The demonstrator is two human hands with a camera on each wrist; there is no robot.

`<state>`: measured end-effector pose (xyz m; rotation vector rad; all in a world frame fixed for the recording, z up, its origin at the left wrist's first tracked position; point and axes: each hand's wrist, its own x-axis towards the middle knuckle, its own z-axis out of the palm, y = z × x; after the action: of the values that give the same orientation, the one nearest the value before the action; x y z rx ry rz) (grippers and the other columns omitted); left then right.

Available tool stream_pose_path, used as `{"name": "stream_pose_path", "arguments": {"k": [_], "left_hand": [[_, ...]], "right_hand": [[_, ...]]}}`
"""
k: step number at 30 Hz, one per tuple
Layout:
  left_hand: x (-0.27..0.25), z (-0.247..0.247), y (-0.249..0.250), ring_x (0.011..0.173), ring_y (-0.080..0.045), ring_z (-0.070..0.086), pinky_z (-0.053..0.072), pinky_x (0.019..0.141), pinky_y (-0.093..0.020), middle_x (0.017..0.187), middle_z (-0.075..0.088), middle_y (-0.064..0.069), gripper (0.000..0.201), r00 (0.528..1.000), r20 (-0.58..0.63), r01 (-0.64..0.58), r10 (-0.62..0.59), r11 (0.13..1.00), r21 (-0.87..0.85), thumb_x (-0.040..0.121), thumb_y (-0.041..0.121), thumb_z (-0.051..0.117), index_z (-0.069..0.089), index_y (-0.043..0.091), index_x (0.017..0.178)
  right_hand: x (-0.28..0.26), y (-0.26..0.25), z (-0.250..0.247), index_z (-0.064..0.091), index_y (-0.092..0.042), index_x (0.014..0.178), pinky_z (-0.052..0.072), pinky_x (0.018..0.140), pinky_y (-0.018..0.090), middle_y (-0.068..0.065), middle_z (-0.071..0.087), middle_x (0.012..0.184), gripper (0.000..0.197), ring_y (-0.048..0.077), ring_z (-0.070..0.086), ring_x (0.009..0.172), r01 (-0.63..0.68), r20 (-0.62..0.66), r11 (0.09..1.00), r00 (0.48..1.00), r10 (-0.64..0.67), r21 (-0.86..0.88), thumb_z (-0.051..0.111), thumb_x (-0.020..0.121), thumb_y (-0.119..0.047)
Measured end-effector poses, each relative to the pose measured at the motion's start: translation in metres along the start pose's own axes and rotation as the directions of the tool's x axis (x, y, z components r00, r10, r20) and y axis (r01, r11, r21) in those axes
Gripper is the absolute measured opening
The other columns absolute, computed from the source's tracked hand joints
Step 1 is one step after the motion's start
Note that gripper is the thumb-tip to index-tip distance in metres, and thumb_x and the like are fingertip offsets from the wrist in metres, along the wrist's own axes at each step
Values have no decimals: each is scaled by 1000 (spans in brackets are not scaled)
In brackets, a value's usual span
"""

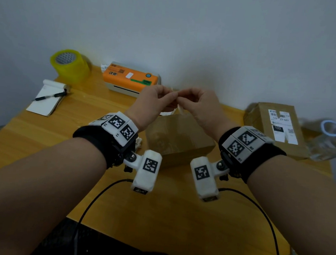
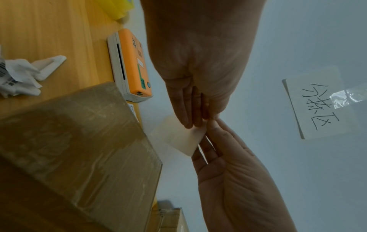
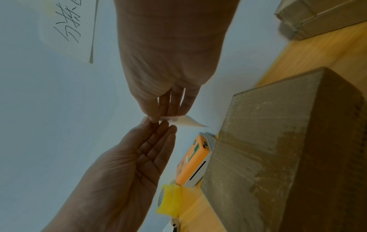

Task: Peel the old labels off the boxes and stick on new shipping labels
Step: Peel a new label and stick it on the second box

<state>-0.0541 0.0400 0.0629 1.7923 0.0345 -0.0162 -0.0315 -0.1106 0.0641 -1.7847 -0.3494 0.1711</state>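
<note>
Both hands are raised above a plain brown taped box [image 1: 180, 140] in the middle of the table. Between them hangs a small white label [image 1: 181, 109], blank side showing in the left wrist view [image 2: 182, 138]. My left hand [image 1: 172, 99] pinches one edge of it and my right hand [image 1: 185, 96] pinches it right beside, fingertips almost touching. The right wrist view shows the label [image 3: 190, 122] sticking out past the right hand's fingertips [image 3: 166, 117]. A second box [image 1: 260, 118] with a printed shipping label [image 1: 282, 126] stands at the right.
An orange label printer [image 1: 130, 78] sits at the back by the wall, a yellow tape roll [image 1: 69, 63] and a notepad with a pen [image 1: 46, 99] to the left. Crumpled peeled labels [image 2: 20, 75] lie left of the box. Blue-handled scissors [image 1: 331, 130] lie far right.
</note>
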Motion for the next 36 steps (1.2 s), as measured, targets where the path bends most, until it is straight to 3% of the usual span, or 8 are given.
{"name": "stream_pose_path", "arguments": {"k": [6,9,11,15,19,26,31,36], "left_hand": [[3,-2,-2,79,-10,68,56,75,-21,88,68,-7,15,1000,4,-11,11,1000,11,95,15,53,61,3,99],[5,-4,-3,78,-9,67,57,76,-22,86,66,-6,9,999,20,-36,36,999,1,95,13,53,60,9,90],[6,-7,-3,78,-8,66,56,77,-22,84,65,-3,13,998,39,-58,57,998,5,95,13,53,58,16,84],[8,-17,-4,83,-14,65,56,83,-30,83,66,-4,15,990,98,-102,99,994,26,94,14,54,60,19,82],[7,-32,-4,88,-19,64,53,86,-37,85,66,-6,10,976,159,-150,147,989,8,94,12,54,61,11,86],[8,-45,-7,70,-3,60,50,69,-16,79,64,-2,18,967,186,-194,173,976,102,98,12,47,61,1,95],[17,-45,-7,65,-5,61,52,65,-18,75,65,-5,21,981,156,-135,119,986,97,98,11,46,63,2,89],[22,-42,-9,62,-9,61,51,61,-18,71,65,-7,22,987,121,-116,102,986,120,94,8,47,65,6,82]], "right_hand": [[-1,-3,4,67,-2,101,52,76,14,0,67,86,14,0,65,79,-6,-29,1000,1000,7,13,61,89,-3],[-1,-4,6,66,-1,103,52,75,14,1,68,86,15,-2,66,77,-18,-34,1000,999,19,21,60,89,-2],[0,-5,8,67,-1,102,54,77,18,3,69,87,15,3,67,80,-24,-45,1000,999,24,18,60,90,-4],[3,-4,12,68,-3,101,56,85,36,17,70,94,15,28,67,92,-30,-74,999,997,33,36,58,92,-9],[6,-3,15,66,-2,109,55,87,41,21,70,100,20,32,67,95,22,-25,997,999,-20,74,58,92,-6],[8,-2,31,64,1,115,57,81,34,22,69,101,24,24,67,90,51,-19,977,999,-48,208,56,92,-3],[11,2,36,67,-4,112,57,83,41,16,71,98,22,22,67,90,50,-52,979,998,-41,196,56,93,-4],[13,7,34,68,-5,109,57,82,35,12,71,98,20,20,69,91,25,-37,983,999,-18,183,58,92,-5]]}}
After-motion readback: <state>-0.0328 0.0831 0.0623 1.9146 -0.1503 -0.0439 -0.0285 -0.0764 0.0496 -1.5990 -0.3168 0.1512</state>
